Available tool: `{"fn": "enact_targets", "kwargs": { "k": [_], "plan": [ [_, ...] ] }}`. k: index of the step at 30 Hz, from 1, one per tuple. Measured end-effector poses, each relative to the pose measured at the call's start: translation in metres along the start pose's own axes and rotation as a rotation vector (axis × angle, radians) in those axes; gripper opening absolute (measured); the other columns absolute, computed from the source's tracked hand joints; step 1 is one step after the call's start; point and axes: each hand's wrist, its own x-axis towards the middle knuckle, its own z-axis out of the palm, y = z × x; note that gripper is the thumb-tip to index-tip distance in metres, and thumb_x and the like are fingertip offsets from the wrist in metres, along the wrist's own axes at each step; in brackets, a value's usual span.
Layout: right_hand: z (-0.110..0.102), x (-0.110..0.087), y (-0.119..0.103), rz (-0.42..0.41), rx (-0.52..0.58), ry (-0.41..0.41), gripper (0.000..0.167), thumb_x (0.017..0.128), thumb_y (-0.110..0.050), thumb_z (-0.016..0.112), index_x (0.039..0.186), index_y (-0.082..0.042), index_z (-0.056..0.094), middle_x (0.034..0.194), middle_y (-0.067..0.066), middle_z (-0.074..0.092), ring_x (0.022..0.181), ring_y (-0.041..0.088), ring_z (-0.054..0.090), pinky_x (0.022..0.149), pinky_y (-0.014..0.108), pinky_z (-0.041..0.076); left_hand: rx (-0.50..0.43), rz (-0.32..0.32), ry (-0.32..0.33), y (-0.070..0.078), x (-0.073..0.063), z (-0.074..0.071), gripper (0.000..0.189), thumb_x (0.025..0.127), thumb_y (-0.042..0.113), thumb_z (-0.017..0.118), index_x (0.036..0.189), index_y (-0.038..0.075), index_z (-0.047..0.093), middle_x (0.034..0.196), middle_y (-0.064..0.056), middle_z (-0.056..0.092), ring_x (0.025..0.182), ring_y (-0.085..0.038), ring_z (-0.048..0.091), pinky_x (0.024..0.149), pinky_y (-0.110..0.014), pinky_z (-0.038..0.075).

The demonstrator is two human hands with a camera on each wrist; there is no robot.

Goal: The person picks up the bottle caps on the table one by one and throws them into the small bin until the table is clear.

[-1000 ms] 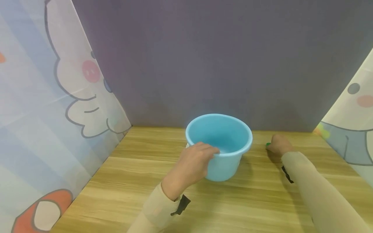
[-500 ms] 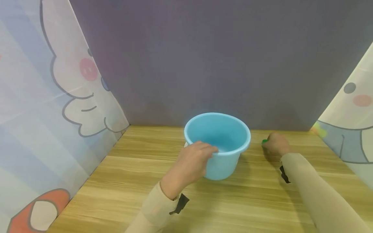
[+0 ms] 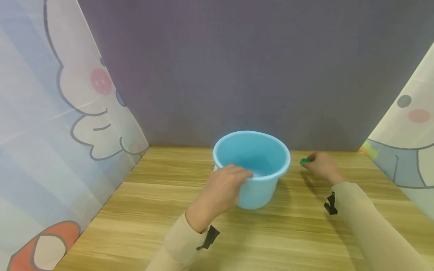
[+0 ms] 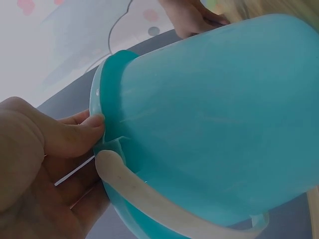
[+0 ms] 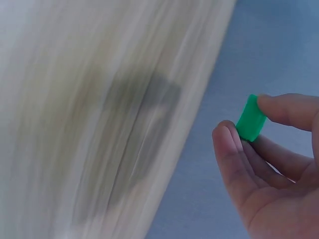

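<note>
A light blue plastic bucket (image 3: 255,194) with a white handle (image 4: 164,206) stands upright on the wooden table. My left hand (image 3: 223,188) grips its rim at the near left, thumb on the outer side in the left wrist view. Off to the bucket's right, my right hand (image 3: 322,165) pinches a small green cap (image 5: 252,118) between thumb and fingers. In the right wrist view the cap shows edge-on, with the hand raised over the tabletop and its shadow below.
A dark grey panel (image 3: 237,67) rises behind the wood-grain table (image 3: 162,210). Cartoon-printed curtains flank it, one at the left (image 3: 44,150) and one at the right (image 3: 403,150).
My right hand has lifted from the tabletop and shifted slightly left, and more of the green cap shows. The left hand keeps its grip on the bucket's rim.
</note>
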Motion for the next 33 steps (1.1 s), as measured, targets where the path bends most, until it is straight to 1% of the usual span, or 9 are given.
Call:
{"fn": "enact_targets", "kwargs": {
  "k": [4, 9, 15, 23, 30, 33],
  "plan": [
    [-0.002, -0.007, -0.002, -0.006, 0.040, 0.038, 0.063, 0.102, -0.032, 0.060, 0.133, 0.021, 0.046, 0.132, 0.043, 0.050, 0.116, 0.059, 0.052, 0.090, 0.066, 0.050, -0.002, 0.002, 0.005, 0.000, 0.000, 0.001, 0.040, 0.078, -0.014, 0.070, 0.108, 0.012, 0.075, 0.103, 0.002, 0.075, 0.096, -0.019, 0.068, 0.084, -0.030, 0.056],
    [0.001, -0.012, -0.002, -0.020, 0.085, 0.094, 0.063, 0.101, -0.034, 0.063, 0.133, 0.019, 0.049, 0.131, 0.041, 0.053, 0.113, 0.057, 0.056, 0.088, 0.062, 0.053, -0.004, 0.001, 0.001, 0.000, 0.000, 0.000, 0.042, 0.077, -0.015, 0.070, 0.108, 0.012, 0.075, 0.104, 0.002, 0.075, 0.096, -0.019, 0.067, 0.085, -0.031, 0.056],
    [0.005, -0.017, -0.005, -0.004, 0.138, 0.133, 0.064, 0.101, -0.037, 0.063, 0.135, 0.016, 0.051, 0.133, 0.039, 0.053, 0.116, 0.055, 0.056, 0.088, 0.060, 0.054, -0.005, -0.005, -0.007, 0.001, 0.001, -0.001, 0.043, 0.077, -0.015, 0.071, 0.109, 0.012, 0.075, 0.104, 0.002, 0.075, 0.097, -0.019, 0.068, 0.085, -0.031, 0.057],
    [0.007, -0.023, -0.019, 0.021, 0.199, 0.191, 0.066, 0.099, -0.045, 0.063, 0.135, 0.010, 0.055, 0.135, 0.036, 0.054, 0.120, 0.052, 0.053, 0.092, 0.061, 0.050, -0.014, -0.009, 0.009, 0.001, 0.000, -0.002, 0.041, 0.077, -0.015, 0.070, 0.108, 0.012, 0.075, 0.102, 0.001, 0.075, 0.096, -0.019, 0.068, 0.082, -0.032, 0.058],
    [0.011, -0.029, -0.025, 0.050, 0.343, 0.208, 0.072, 0.097, -0.049, 0.064, 0.140, 0.008, 0.051, 0.140, 0.032, 0.052, 0.128, 0.051, 0.047, 0.099, 0.065, 0.044, -0.009, -0.014, -0.010, 0.001, 0.000, -0.002, 0.043, 0.077, -0.015, 0.071, 0.109, 0.012, 0.075, 0.104, 0.001, 0.075, 0.098, -0.019, 0.068, 0.085, -0.032, 0.058],
    [0.012, -0.032, -0.029, 0.069, 0.396, 0.208, 0.075, 0.096, -0.051, 0.065, 0.142, 0.006, 0.050, 0.142, 0.030, 0.050, 0.132, 0.051, 0.043, 0.102, 0.068, 0.040, -0.010, -0.009, 0.000, 0.000, 0.000, -0.002, 0.042, 0.077, -0.015, 0.071, 0.109, 0.012, 0.075, 0.104, 0.001, 0.075, 0.097, -0.019, 0.068, 0.084, -0.032, 0.058]
  ]
}}
